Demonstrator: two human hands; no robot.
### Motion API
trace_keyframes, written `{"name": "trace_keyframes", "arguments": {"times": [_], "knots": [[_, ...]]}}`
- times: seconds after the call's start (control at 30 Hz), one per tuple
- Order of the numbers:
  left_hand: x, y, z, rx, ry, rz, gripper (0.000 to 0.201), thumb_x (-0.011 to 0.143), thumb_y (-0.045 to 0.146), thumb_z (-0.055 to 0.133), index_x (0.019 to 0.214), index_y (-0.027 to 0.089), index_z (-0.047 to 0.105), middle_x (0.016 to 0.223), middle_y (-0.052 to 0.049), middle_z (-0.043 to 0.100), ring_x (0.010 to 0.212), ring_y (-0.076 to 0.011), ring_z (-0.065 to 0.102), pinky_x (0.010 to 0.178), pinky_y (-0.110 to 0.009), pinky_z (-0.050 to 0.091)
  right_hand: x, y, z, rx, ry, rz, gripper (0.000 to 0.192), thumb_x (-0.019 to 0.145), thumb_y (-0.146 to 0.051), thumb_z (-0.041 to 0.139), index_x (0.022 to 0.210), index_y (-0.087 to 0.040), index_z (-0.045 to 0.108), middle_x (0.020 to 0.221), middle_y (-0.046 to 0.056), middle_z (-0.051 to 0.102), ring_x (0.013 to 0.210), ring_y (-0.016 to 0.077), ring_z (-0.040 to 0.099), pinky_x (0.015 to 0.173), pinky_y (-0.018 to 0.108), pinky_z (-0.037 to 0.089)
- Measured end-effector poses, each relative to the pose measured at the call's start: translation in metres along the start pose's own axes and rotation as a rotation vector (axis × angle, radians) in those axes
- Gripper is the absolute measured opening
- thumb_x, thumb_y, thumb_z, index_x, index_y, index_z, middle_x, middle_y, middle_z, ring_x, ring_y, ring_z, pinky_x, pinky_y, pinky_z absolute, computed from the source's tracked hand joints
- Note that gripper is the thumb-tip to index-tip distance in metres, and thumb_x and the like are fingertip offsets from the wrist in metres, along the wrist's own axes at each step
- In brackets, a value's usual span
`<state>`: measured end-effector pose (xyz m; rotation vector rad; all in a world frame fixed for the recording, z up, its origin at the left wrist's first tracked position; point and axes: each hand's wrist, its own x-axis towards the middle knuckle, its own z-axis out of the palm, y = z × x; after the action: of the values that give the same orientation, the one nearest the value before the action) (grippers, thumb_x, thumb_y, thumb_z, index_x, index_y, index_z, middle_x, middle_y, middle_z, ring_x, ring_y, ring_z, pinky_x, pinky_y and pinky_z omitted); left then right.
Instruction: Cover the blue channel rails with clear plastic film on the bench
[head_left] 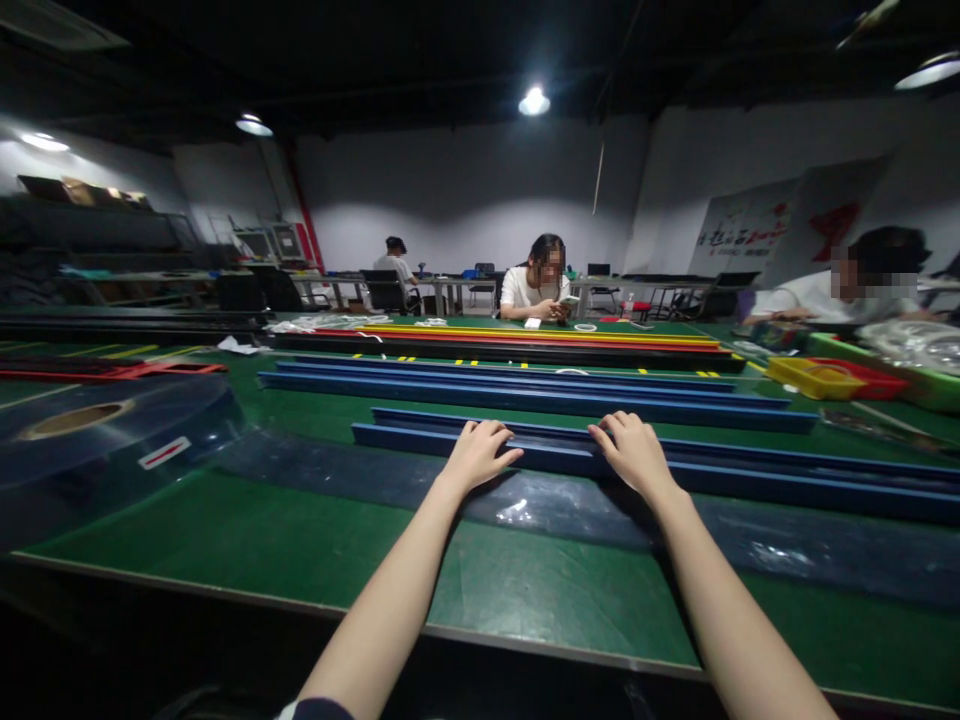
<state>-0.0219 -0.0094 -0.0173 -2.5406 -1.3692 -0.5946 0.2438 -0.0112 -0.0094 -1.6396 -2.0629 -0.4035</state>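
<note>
Far left: here sits the big clear film roll (82,475), flat on the green counter (300,545), a label (165,453) with a red mark on its side, red pieces (150,371) lying just behind.
Film strip (540,503): out it runs from the roll, rightward along the counter, below both hands, light glinting off its surface.
Left hand (478,455): at the near wall of the closest channel, fingers bent over the edge, thumb spread away to the right; whether it pinches the wall, one cannot tell.
Blue channel (559,459): right there at the fingertips of both hands, lying lengthwise just beyond the film strip, its left end reaching past the left hand, the rest running off at the right edge of view.
Across the middle: more blue channels (532,397) lie parallel farther back, then black, red and yellow lengths (540,335), and beyond them a seated person (519,288) with a phone (570,301).
Right hand (636,455): well apart from the left, on the same channel, fingers curved over it, thumb close by; its grip cannot be told.
Far right: yellow tray (814,378), red tray (877,381), green bin (937,388), another person (799,300) leaning in behind.
</note>
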Motion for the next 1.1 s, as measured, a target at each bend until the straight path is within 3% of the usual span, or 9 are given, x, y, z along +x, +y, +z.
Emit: {"name": "trace_keyframes", "arguments": {"times": [0.17, 0.3, 0.4, 0.53, 0.73, 0.87, 1.1], "knots": [[0.012, 0.009, 0.002, 0.045, 0.075, -0.009, 0.035, 0.089, 0.046, 0.035, 0.104, 0.023, 0.057, 0.109, -0.005, 0.058, 0.104, -0.0185, 0.049, 0.094, -0.036, 0.027, -0.001, 0.006, 0.007, -0.031, 0.019, 0.045, 0.038, 0.089, -0.045, 0.032, 0.096, -0.018, 0.058, 0.102, 0.008, 0.060, 0.095, 0.0204, 0.050, 0.077, 0.032, 0.033], [0.027, 0.020, 0.011, 0.078, 0.102, 0.007, 0.043, 0.088, 0.050, 0.034, 0.117, 0.022, 0.051, 0.124, -0.009, 0.051, 0.115, -0.0226, 0.042, 0.097, -0.039, 0.024, -0.003, 0.004, 0.012, -0.053, -0.073, 0.059, 0.041, 0.090, -0.046, 0.029, 0.105, -0.018, 0.056, 0.104, 0.008, 0.061, 0.099, 0.0194, 0.051, 0.082, 0.032, 0.032], [0.035, 0.025, 0.019, 0.103, 0.054, -0.021, 0.052, 0.088, 0.053, 0.029, 0.123, 0.020, 0.047, 0.119, -0.011, 0.055, 0.111, -0.0249, 0.046, 0.096, -0.041, 0.026, -0.004, 0.000, 0.012, -0.075, -0.150, 0.081, 0.044, 0.091, -0.045, 0.024, 0.100, -0.020, 0.058, 0.099, 0.007, 0.063, 0.097, 0.0182, 0.053, 0.083, 0.032, 0.031], [0.041, 0.023, 0.024, 0.146, -0.003, -0.059, 0.053, 0.088, 0.055, 0.025, 0.112, 0.019, 0.055, 0.101, -0.010, 0.062, 0.096, -0.0231, 0.053, 0.085, -0.036, 0.034, -0.005, -0.003, 0.010, -0.080, -0.141, 0.092, 0.044, 0.092, -0.043, 0.022, 0.101, -0.020, 0.059, 0.100, 0.008, 0.063, 0.099, 0.0170, 0.053, 0.085, 0.031, 0.030], [0.042, 0.019, 0.023, 0.166, 0.004, -0.042, 0.052, 0.088, 0.053, 0.025, 0.103, 0.018, 0.059, 0.094, -0.010, 0.061, 0.093, -0.0232, 0.054, 0.081, -0.035, 0.036, -0.006, -0.004, 0.009, -0.079, -0.116, 0.072, 0.045, 0.092, -0.042, 0.021, 0.102, -0.020, 0.059, 0.100, 0.006, 0.064, 0.100, 0.0152, 0.054, 0.086, 0.029, 0.030], [0.031, 0.003, 0.017, 0.120, 0.008, -0.068, 0.048, 0.088, 0.052, 0.028, 0.103, 0.020, 0.059, 0.095, -0.009, 0.061, 0.094, -0.0223, 0.053, 0.082, -0.034, 0.036, -0.006, -0.004, 0.005, -0.077, -0.129, 0.052, 0.046, 0.092, -0.043, 0.019, 0.102, -0.021, 0.059, 0.102, 0.006, 0.064, 0.101, 0.0141, 0.054, 0.084, 0.028, 0.030], [0.000, -0.060, -0.001, 0.174, 0.015, -0.144, 0.039, 0.088, 0.047, 0.032, 0.107, 0.026, 0.059, 0.106, -0.004, 0.062, 0.099, -0.0200, 0.053, 0.086, -0.033, 0.035, -0.008, 0.007, 0.003, -0.132, -0.123, 0.121, 0.050, 0.091, -0.048, 0.020, 0.095, -0.020, 0.061, 0.097, 0.007, 0.065, 0.095, 0.0164, 0.056, 0.081, 0.030, 0.031]]}}
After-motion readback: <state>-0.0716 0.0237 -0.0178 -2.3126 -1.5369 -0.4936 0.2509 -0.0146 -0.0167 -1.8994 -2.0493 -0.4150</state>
